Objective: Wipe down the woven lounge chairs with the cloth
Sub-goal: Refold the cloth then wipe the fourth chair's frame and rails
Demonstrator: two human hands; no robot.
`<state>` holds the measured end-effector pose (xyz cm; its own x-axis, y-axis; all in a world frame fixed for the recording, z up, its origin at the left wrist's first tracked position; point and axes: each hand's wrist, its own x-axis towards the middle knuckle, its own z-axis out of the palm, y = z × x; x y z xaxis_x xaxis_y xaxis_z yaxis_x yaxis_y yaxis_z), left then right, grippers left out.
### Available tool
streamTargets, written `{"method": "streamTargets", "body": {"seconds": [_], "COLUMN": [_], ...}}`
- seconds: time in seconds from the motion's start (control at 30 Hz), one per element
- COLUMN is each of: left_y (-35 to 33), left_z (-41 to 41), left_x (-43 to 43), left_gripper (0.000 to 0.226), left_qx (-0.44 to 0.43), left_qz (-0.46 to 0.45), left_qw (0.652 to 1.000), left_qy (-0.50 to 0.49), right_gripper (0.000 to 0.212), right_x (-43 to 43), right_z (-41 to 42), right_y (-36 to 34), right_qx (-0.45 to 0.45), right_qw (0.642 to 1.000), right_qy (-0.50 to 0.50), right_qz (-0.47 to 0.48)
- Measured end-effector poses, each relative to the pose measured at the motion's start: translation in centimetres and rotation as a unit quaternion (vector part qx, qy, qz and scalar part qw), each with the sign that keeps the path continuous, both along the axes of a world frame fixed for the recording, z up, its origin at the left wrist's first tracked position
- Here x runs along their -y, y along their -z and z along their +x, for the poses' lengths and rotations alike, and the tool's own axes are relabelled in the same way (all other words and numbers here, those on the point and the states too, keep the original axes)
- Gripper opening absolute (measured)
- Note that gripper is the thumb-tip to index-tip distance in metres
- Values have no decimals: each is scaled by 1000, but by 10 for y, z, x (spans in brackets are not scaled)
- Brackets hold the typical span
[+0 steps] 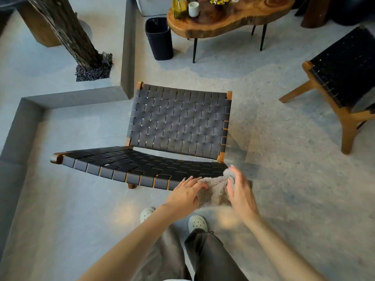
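Scene: You stand over a low lounge chair of black woven straps on a brown wooden frame (pixel 178 120), with both hands at the front right corner of its seat.
Cloth: The grey-beige terry cloth (pixel 216 189) sits bunched on that corner, spilling over the seat's front edge, between your two hands.
Left hand: Your left hand (pixel 185 192) has its fingers bent down over the cloth's left edge, gripping it against the straps.
Right hand: Your right hand (pixel 240 191) is smeared by blur. Its fingers look mostly straight along the cloth's right side, and whether they pinch it cannot be told.
Done so far: No strap looks any different from the others, so nothing shows what has been wiped. With the cloth gathered rather than spread, this reads as readying it for a stroke, early in the job.
Left on this chair: By that reading, the long run of seat to your left, the whole backrest and the wooden frame.
Left elsewhere: A second black woven lounge chair on a brown wooden frame (pixel 345 67) stands well apart at far right, nothing touching it.
Surroundings: A live-edge brown wooden table (pixel 223 21) carries a white cup (pixel 193 9). A black plastic bin (pixel 159 39) stands just beside the table, and a dark rough tree trunk (pixel 65 31) rises at upper left.
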<state>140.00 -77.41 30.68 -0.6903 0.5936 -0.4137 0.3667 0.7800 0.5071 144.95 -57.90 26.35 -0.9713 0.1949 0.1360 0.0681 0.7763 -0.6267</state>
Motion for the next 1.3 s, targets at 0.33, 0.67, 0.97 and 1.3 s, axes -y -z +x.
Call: {"method": "streamTargets", "body": {"seconds": [0.33, 0.67, 0.97, 1.3], "left_y": [2, 1, 8, 0], "left_z": [8, 7, 10, -17], "left_x": [-1, -2, -14, 40], "left_gripper": [46, 41, 17, 9], "left_qx": [-1, -31, -49, -110], "left_qz": [32, 11, 80, 119], "left_qw": [999, 999, 982, 952], "left_qy": [-31, -21, -167, -260], "right_gripper": [39, 69, 86, 80], "right_x": [32, -7, -32, 12], "right_z": [10, 8, 23, 0], "right_y": [-19, -13, -26, -36], "right_qx": [148, 97, 302, 163], "right_qw": [944, 979, 945, 968], "right_qy": [266, -151, -115, -155], "right_qz": [-130, 93, 43, 114]}}
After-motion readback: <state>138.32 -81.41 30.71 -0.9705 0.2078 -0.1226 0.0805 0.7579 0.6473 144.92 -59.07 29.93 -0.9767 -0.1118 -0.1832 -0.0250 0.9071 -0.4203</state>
